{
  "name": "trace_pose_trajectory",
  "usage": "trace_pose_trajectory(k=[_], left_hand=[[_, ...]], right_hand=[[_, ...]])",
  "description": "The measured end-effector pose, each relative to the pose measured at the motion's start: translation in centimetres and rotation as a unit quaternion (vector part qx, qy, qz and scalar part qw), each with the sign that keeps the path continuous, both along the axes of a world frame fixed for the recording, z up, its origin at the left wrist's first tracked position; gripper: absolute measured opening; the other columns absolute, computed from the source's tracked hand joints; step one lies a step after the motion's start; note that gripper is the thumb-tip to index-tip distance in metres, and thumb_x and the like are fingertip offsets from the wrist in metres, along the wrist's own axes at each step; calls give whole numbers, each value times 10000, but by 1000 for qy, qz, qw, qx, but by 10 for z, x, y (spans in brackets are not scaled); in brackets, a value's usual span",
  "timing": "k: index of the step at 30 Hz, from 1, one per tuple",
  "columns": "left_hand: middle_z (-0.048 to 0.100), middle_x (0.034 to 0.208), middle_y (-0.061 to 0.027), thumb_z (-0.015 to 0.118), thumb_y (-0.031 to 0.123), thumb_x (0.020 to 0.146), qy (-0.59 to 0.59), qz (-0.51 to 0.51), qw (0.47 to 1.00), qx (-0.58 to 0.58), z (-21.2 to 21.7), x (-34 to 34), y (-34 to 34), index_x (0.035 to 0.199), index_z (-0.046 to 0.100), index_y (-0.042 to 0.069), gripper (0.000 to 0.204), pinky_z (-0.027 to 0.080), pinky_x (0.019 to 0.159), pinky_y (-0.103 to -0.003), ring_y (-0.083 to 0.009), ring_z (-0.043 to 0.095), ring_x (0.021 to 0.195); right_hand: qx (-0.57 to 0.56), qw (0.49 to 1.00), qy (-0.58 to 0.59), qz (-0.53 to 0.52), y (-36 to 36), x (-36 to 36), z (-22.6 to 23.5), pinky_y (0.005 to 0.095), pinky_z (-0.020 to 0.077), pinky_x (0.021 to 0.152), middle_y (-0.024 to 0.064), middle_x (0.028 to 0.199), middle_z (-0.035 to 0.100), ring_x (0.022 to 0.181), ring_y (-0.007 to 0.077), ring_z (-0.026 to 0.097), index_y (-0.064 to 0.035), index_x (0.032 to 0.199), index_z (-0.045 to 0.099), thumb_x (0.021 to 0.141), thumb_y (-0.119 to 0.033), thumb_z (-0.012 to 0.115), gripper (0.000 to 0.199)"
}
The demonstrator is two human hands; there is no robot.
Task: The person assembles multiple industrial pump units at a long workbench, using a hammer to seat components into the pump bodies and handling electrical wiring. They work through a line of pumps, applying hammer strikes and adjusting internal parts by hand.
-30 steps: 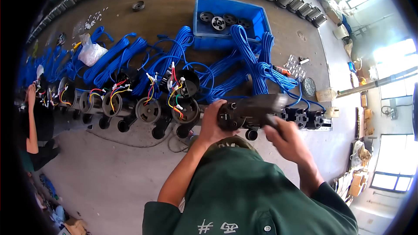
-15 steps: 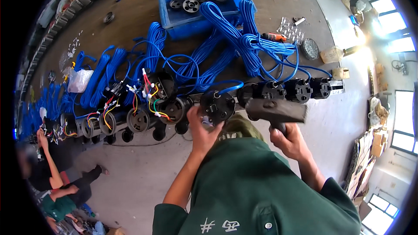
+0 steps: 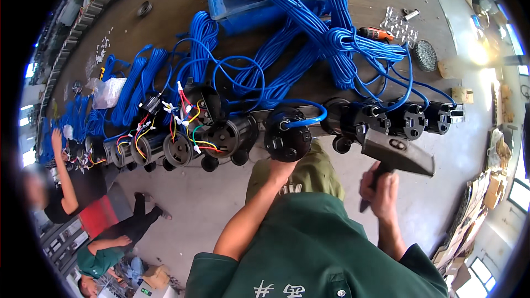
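Observation:
My right hand (image 3: 381,190) is closed round the dark handle of a hammer (image 3: 403,153), whose heavy metal head is raised to the right, below the row of capped housings. My left hand (image 3: 284,171) reaches up against the underside of a black round end cap (image 3: 288,142) on a cylindrical housing. The cap hides its fingers, so I cannot see whether they grip. A blue cable (image 3: 309,122) comes out of this cap. To its left stands an open black housing (image 3: 222,139) with coloured wires. Several capped black housings (image 3: 409,122) stand to the right.
A blue bin (image 3: 243,14) with round metal parts stands on the brown table (image 3: 176,0). Bundled blue cables (image 3: 309,33) lie before it. At the right are an orange-handled tool (image 3: 376,34) and a round mesh pad (image 3: 425,55). Other people (image 3: 69,187) are at the left.
The hammer has moved right and down, away from the capped housings. My left hand has gone from beside the cap to beneath it, and its fingers are now hidden. The view has shifted.

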State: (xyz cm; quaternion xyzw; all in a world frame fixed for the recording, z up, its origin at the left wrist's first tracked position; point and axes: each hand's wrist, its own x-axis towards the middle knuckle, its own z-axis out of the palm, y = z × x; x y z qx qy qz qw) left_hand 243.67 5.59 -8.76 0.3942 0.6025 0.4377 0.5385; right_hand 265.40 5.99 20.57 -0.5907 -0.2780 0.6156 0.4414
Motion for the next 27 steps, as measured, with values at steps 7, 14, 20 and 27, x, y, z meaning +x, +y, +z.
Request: trace_pose_trajectory(k=[7, 14, 20, 27], left_hand=[[633, 681, 31, 839, 207, 846, -28, 24, 979, -200, 23, -1, 15, 780, 684, 100, 200, 343, 429, -220, -68, 532, 505], [623, 667, -22, 789, 77, 870, -63, 38, 985, -153, 55, 5, 17, 841, 620, 41, 175, 350, 419, -248, -98, 536, 497], [663, 732, -42, 778, 23, 855, -64, 40, 986, -147, 42, 0, 10, 916, 645, 13, 147, 443, 464, -277, -131, 590, 548], [680, 808, -18, 814, 62, 822, 39, 9, 999, -24, -2, -9, -8, 962, 678, 33, 198, 476, 481, -287, -133, 599, 557]], right_hand=[[-144, 964, -132, 179, -26, 4, -34, 282, 400, 521, -23, 629, 530, 580, 70, 493, -63, 753, 540, 1064, -379, 564, 444], [-91, 991, -42, 90, -4, 21, 15, 251, 318, 450, -23, 603, 464, 506, 57, 399, -68, 738, 474, 1082, -320, 535, 430], [188, 981, 1, 46, -1, 38, 26, 256, 284, 398, 20, 529, 463, 441, 78, 404, -43, 880, 500, 1108, -403, 400, 438], [-239, 955, -38, 173, -28, -26, -61, 307, 379, 495, -22, 598, 510, 549, 78, 468, -82, 677, 513, 1028, -463, 612, 527]])
